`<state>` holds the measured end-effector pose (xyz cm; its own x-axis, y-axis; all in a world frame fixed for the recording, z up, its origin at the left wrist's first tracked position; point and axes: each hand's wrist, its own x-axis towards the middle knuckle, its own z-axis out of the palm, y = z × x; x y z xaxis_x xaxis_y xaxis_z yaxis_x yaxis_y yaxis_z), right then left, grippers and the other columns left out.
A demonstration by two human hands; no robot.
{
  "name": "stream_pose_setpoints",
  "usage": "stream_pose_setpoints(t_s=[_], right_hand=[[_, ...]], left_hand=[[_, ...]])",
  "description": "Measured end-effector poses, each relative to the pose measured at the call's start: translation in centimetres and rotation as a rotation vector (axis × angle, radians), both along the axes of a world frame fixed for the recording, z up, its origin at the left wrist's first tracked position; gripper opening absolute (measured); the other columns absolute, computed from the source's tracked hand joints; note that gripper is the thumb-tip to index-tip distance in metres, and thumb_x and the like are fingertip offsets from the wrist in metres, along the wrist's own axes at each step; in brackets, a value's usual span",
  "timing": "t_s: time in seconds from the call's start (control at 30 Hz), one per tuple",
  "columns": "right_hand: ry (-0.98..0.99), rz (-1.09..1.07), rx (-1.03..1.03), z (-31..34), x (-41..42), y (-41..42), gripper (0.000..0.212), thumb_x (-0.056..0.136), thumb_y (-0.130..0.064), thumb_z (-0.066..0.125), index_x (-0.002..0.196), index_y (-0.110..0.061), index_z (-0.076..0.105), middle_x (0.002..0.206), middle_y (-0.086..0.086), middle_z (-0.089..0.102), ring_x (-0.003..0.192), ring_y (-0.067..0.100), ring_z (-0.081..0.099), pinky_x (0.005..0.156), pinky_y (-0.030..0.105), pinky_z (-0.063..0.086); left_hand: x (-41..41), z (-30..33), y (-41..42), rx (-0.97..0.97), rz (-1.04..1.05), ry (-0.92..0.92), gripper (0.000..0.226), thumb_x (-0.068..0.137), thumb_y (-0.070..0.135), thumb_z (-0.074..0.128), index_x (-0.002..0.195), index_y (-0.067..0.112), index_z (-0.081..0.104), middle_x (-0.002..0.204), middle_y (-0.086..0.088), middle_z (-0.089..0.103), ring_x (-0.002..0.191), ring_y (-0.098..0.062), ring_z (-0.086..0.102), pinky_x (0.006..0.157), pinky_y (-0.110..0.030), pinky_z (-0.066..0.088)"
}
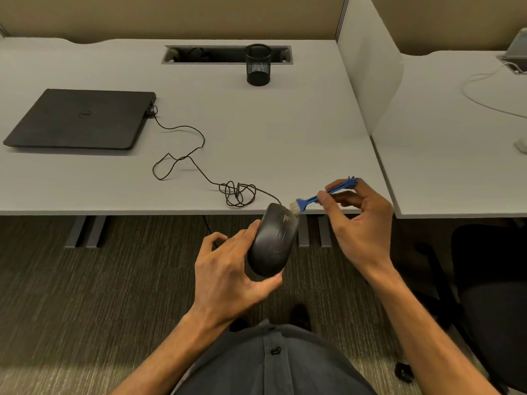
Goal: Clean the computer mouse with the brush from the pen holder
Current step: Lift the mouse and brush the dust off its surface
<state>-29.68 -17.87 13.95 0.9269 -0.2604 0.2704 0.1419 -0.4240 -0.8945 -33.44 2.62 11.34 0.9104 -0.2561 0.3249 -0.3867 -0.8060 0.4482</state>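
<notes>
My left hand (228,269) cups the mouse (272,240) by its sides, off the desk edge, ~6 o'clock from the pen holder (258,64). Right hand (359,220) pinches the brush (322,195) mid-handle, bristles touching the mouse's 1 o'clock corner. Mouse looks light, rigid, smooth shell, so I'd grip the flanks; bristles soft.

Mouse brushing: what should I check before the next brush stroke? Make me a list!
1. Left hand has a firm grip on the mouse: ok.
2. Right hand holds the brush by its handle: ok.
3. Bristles reach the mouse's front end: ok.
4. Cable slack, not pulling: ok.
5. Cable plugged into the laptop: ok.
6. Dust gone from the mouse: cannot tell.
</notes>
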Motion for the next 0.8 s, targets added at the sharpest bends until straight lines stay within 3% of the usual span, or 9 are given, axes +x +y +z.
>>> stream_pose_setpoints(t_s=[0.1,0.2,0.27,0.43,0.57,0.63,0.73,0.8], right_hand=[[-0.049,-0.037,0.068,0.2,-0.2,-0.3,0.016,0.087,-0.021,0.073,0.101,-0.018,0.066,0.094,-0.006,0.073,0.087,0.010,0.072,0.081,0.032,0.059],[-0.054,0.175,0.094,0.7,-0.8,0.3,0.014,0.084,-0.030,0.071,0.097,-0.027,0.065,0.091,-0.011,0.073,0.085,0.008,0.072,0.076,0.021,0.057],[-0.021,0.261,0.088,0.6,-1.0,0.5,0.016,0.083,-0.026,0.073,0.097,-0.023,0.065,0.090,-0.010,0.073,0.084,0.006,0.072,0.074,0.017,0.056],[-0.009,0.011,0.000,-0.1,-0.5,-0.4,0.016,0.086,-0.018,0.072,0.100,-0.018,0.064,0.091,-0.016,0.069,0.084,-0.003,0.069,0.079,0.016,0.055],[-0.021,0.149,0.160,-0.2,-1.4,-0.5,0.016,0.083,-0.026,0.075,0.096,-0.022,0.067,0.088,-0.006,0.073,0.086,0.012,0.073,0.077,0.023,0.058],[0.028,0.194,0.158,-0.4,-1.6,-0.5,0.018,0.081,-0.029,0.076,0.095,-0.023,0.066,0.089,-0.005,0.074,0.085,0.012,0.073,0.077,0.025,0.059],[0.053,0.022,0.143,-0.8,-1.2,-1.1,0.016,0.084,-0.019,0.072,0.099,-0.017,0.066,0.089,-0.005,0.074,0.085,0.008,0.073,0.079,0.029,0.060],[0.015,-0.027,0.159,-0.8,-1.2,-1.4,0.018,0.084,-0.023,0.072,0.100,-0.018,0.067,0.089,-0.006,0.074,0.086,0.008,0.073,0.080,0.026,0.059]], left_hand=[[0.0,0.0,0.1,0.001,-0.006,0.009,0.076,0.068,0.060,0.064,0.126,0.012,0.058,0.097,0.004,0.071,0.082,-0.004,0.055,0.084,-0.025,0.034],[0.0,-0.1,0.1,0.000,-0.018,0.017,0.076,0.068,0.060,0.063,0.126,0.011,0.058,0.097,0.003,0.071,0.082,-0.006,0.057,0.084,-0.028,0.037],[0.0,0.0,0.2,-0.005,-0.027,0.024,0.076,0.068,0.060,0.062,0.126,0.010,0.058,0.097,0.003,0.071,0.082,-0.006,0.057,0.083,-0.028,0.036],[0.0,0.2,0.2,-0.018,-0.028,0.030,0.075,0.068,0.060,0.063,0.125,0.011,0.058,0.098,0.003,0.071,0.083,-0.002,0.051,0.084,-0.026,0.035],[0.0,0.2,0.1,-0.066,-0.033,0.016,0.075,0.067,0.059,0.064,0.125,0.011,0.057,0.094,0.004,0.071,0.084,0.008,0.037,0.082,-0.026,0.035],[0.0,0.2,0.0,-0.092,-0.034,0.008,0.075,0.067,0.059,0.064,0.125,0.011,0.057,0.093,0.004,0.070,0.086,0.012,0.030,0.080,-0.026,0.035],[0.0,0.2,-0.1,-0.105,-0.034,0.000,0.076,0.066,0.059,0.065,0.125,0.012,0.057,0.093,0.006,0.070,0.088,0.013,0.028,0.078,-0.028,0.037],[0.0,0.1,-0.2,-0.110,-0.039,-0.002,0.076,0.066,0.058,0.066,0.125,0.013,0.057,0.093,0.006,0.069,0.088,0.014,0.027,0.078,-0.028,0.038]])
